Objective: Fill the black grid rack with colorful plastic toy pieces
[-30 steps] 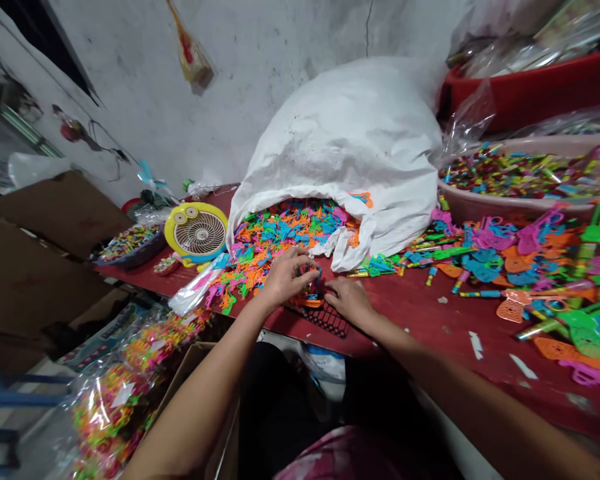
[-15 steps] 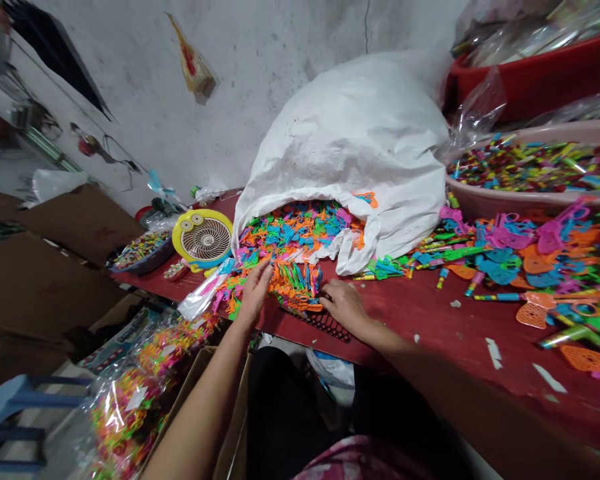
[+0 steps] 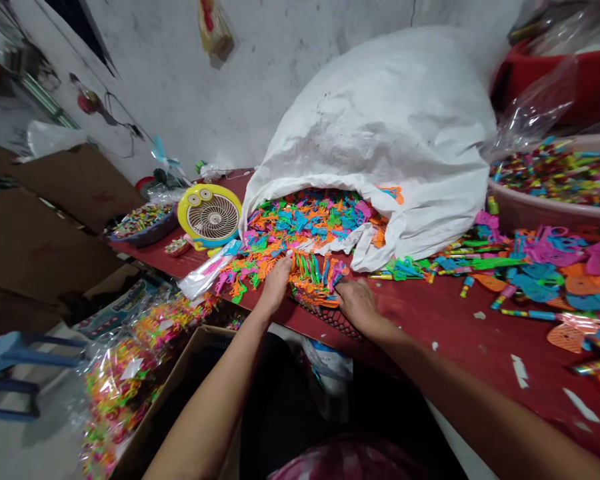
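A dark mesh basket at the table's front edge holds small colourful plastic toy pieces, several standing side by side in a row. My left hand presses against the left end of this row, its fingers together. At the right end my right hand has its fingers curled in against the pieces; its fingertips are partly hidden. Just behind lies a big white sack on its side, its mouth spilling a heap of similar plastic pieces onto the table.
A yellow toy-faced fan stands left of the sack, near a bowl of small parts. On the right are a pink tub and scattered plastic pieces. Filled clear bags and a cardboard box sit below left.
The view has shifted, so the table and sack appear farther right and slightly larger. Both hands stay at the two ends of the row of plastic pieces.
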{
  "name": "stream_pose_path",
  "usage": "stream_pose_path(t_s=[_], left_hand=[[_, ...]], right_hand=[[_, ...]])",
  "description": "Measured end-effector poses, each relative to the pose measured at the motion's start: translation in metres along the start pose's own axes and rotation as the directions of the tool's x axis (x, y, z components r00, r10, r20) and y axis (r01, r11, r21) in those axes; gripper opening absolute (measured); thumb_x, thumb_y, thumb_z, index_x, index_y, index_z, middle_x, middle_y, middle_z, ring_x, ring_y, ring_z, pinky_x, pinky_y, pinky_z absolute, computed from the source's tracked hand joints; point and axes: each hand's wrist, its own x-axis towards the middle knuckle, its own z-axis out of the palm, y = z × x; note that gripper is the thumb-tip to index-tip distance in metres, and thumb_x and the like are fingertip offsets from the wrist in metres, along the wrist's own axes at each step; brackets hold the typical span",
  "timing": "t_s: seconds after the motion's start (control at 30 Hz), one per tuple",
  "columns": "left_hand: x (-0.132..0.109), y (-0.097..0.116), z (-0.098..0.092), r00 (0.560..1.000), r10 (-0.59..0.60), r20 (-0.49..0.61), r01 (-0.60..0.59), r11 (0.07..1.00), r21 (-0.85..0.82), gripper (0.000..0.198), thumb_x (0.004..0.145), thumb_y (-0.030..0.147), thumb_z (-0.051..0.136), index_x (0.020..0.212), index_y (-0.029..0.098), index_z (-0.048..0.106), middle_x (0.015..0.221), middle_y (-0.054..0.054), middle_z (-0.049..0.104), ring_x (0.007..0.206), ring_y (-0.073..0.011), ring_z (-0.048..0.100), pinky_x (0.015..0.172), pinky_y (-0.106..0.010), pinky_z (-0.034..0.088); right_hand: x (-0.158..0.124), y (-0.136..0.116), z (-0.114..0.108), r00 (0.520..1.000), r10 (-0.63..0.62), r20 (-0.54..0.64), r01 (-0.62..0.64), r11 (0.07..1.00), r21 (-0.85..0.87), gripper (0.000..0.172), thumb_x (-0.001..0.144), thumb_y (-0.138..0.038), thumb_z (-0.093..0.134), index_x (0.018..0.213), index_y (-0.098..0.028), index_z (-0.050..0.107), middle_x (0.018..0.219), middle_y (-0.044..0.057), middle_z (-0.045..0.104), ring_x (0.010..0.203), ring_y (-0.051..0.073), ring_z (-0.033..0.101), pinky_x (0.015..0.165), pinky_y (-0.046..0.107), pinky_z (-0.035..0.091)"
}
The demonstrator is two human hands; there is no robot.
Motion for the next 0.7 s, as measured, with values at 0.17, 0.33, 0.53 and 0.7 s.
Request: stream_pose_path(t_s=[0.17, 0.33, 0.53, 0.7], left_hand=[[-0.008, 0.023, -0.007, 0.994, 0.038, -0.099, -0.038, 0.999, 0.001, 0.04, 0.09, 0.041, 0.055, 0.123, 0.018, 0.06, 0.129, -0.01, 0.062, 0.119, -0.0236, 0.057, 0.105, -0.039, 0.044], [-0.016, 0.064, -0.006, 0.885, 0.465, 0.025, -0.439, 0.817, 0.374, 0.035, 0.089, 0.039, 0.059, 0.119, 0.023, 0.065, 0.121, -0.008, 0.064, 0.115, -0.0235, 0.057, 0.104, -0.042, 0.043], [-0.013, 0.078, 0.017, 0.791, 0.436, 0.429, -0.611, 0.577, 0.542, 0.038, 0.09, 0.038, 0.058, 0.126, 0.031, 0.062, 0.135, -0.006, 0.057, 0.123, -0.0257, 0.052, 0.103, -0.043, 0.042], [-0.013, 0.077, 0.019, 0.786, 0.416, 0.456, -0.618, 0.541, 0.571, 0.031, 0.09, 0.033, 0.057, 0.119, 0.03, 0.068, 0.124, -0.005, 0.062, 0.114, -0.0233, 0.056, 0.099, -0.038, 0.044]], right_hand=[[-0.001, 0.001, 0.0, 1.0, 0.001, -0.027, -0.001, 1.0, -0.009, 0.023, 0.09, -0.023, 0.051, 0.081, -0.017, 0.071, 0.082, 0.009, 0.072, 0.075, 0.018, 0.06, 0.068, 0.03, 0.027], [-0.002, 0.004, 0.002, 0.997, -0.028, -0.076, 0.031, 0.999, 0.033, 0.022, 0.089, -0.023, 0.05, 0.082, -0.017, 0.07, 0.086, 0.009, 0.072, 0.078, 0.019, 0.06, 0.069, 0.03, 0.029], [-0.003, 0.009, 0.006, 0.988, -0.054, -0.147, 0.075, 0.987, 0.14, 0.023, 0.088, -0.02, 0.047, 0.082, -0.017, 0.07, 0.086, 0.007, 0.071, 0.075, 0.018, 0.06, 0.068, 0.029, 0.031], [-0.001, 0.014, 0.009, 0.978, 0.006, -0.206, 0.054, 0.958, 0.281, 0.033, 0.092, -0.031, 0.043, 0.07, -0.018, 0.062, 0.066, 0.002, 0.062, 0.062, 0.015, 0.053, 0.06, 0.025, 0.032]])
